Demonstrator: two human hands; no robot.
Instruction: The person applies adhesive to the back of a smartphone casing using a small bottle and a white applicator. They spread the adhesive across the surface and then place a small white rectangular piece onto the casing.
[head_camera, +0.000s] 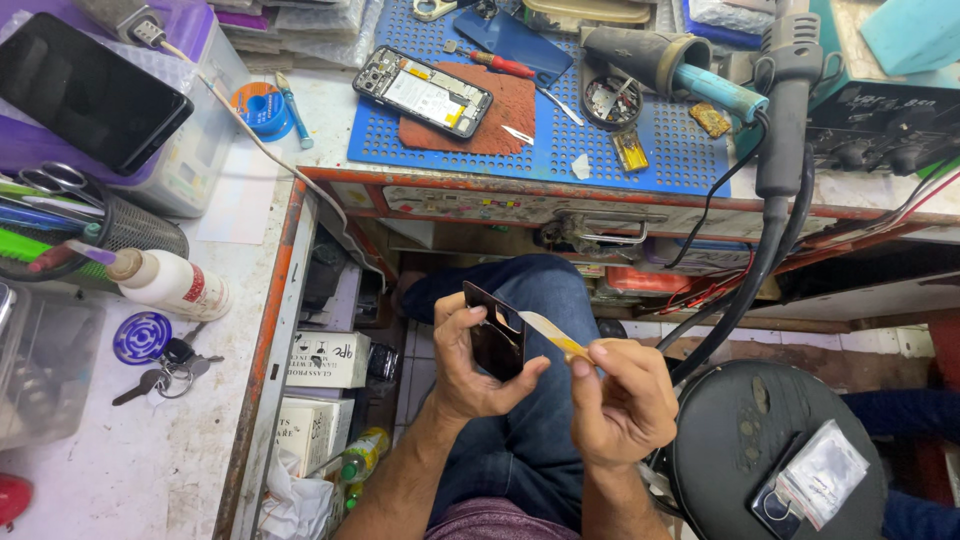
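The left hand (470, 365) is clamped around a dark phone back panel (495, 335), thumb on its lower edge and fingers wrapped over the top, holding it upright above the person's lap. The right hand (620, 400), just beside it at 3 o'clock, pinches a thin yellow-tipped pry strip (552, 337) between thumb and forefinger; the strip's far end lies against the panel's face. Both hands hang over blue-jeaned knees.

At 12 o'clock stands a worn bench edged in chipped red paint, with a drawer handle (600, 232) under its lip. On it lies a blue perforated mat (660, 150) carrying an opened phone (422, 91) with its insides showing, set on a reddish-brown pad (500, 115), plus a red-handled screwdriver (495, 62). At 1 o'clock a grey hot-air gun (785, 110) hangs down, its black cable trailing toward the floor.

At 9 o'clock a grubby white side counter (150, 460) holds a white glue bottle (170, 284), a bunch of keys (165, 372) and a mesh pen holder (120, 230). At 10 o'clock a black phone (90, 92) rests on a plastic box. At 4 o'clock sits a round black stool (740, 450) with a small clear packet (822, 480) on it. Boxes crowd beneath the counter at 8 o'clock.
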